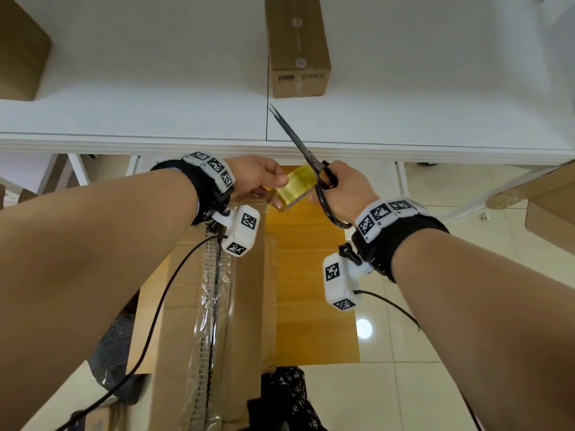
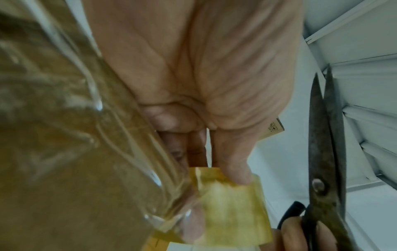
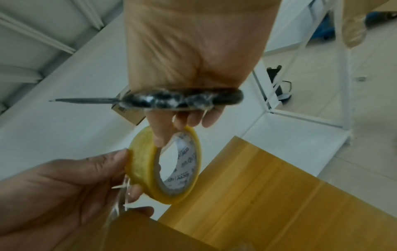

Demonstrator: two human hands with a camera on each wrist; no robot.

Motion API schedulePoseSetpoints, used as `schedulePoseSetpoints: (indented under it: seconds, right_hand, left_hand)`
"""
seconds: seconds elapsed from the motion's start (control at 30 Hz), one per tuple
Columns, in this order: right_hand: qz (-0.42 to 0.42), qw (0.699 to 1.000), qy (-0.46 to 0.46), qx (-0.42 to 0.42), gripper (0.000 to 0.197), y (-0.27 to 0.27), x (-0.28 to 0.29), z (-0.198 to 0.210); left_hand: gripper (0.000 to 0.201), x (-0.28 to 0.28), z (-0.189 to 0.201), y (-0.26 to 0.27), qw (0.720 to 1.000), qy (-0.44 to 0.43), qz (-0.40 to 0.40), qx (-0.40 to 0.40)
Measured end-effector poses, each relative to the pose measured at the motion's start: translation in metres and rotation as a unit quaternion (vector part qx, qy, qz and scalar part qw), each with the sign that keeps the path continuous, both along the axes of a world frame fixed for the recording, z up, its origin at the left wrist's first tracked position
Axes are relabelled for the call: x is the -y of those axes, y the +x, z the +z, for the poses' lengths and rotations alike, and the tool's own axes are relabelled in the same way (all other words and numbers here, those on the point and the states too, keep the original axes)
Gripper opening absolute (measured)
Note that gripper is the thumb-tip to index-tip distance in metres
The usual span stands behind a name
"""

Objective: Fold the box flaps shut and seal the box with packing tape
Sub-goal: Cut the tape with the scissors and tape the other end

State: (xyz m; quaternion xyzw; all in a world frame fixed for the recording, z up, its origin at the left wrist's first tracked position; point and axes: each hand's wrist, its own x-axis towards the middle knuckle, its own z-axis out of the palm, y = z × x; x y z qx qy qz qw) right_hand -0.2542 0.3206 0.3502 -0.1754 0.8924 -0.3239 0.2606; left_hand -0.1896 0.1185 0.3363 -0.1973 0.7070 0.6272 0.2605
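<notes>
A long cardboard box [image 1: 183, 321] stands on the floor below my arms, flaps down, with a wrinkled clear tape strip [image 1: 214, 306] along its seam. Above its far end I hold a yellow tape roll [image 1: 298, 185] between both hands. My left hand [image 1: 277, 185] pinches the roll [image 3: 139, 163], thumb on its outer face, and the loose clear tape [image 2: 86, 135] runs past its fingers. My right hand [image 1: 329, 188] grips the black handles of the scissors [image 1: 298, 144], whose blades are together and point up and away. One right finger [image 3: 160, 134] is hooked through the roll's core.
A white table [image 1: 155, 119] lies ahead with a small sealed carton [image 1: 297, 48] on it and another box [image 1: 18, 48] at far left. An orange-brown sheet [image 1: 311, 290] lies on the tiled floor right of the box. More cardboard [image 1: 550, 213] sits at right, dark bubble wrap [image 1: 115, 346] at left.
</notes>
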Motion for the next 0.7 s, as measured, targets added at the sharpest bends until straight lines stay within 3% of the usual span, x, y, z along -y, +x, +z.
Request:
schedulePoseSetpoints:
  seconds: [0.13,0.27,0.47,0.7]
  right_hand:
    - [0.004,1.000,0.011,-0.020,0.019,-0.005,0.007,-0.006]
    - [-0.059,0.998,-0.032,-0.016,0.029,-0.004,0.017,-0.005]
    - [-0.106,0.992,-0.063,-0.007,0.020,-0.009,0.023,-0.002]
    - [-0.151,0.981,-0.080,0.090,0.027,-0.007,0.017,-0.004]
  left_hand:
    - [0.010,0.003,0.004,-0.003,1.000,0.001,0.015,-0.004]
    - [0.008,-0.001,0.006,-0.005,0.999,0.017,0.023,-0.037]
    - [0.005,-0.002,0.004,-0.006,0.998,0.020,-0.007,-0.056]
    - [0.033,-0.001,-0.001,-0.004,0.999,0.001,-0.028,-0.017]
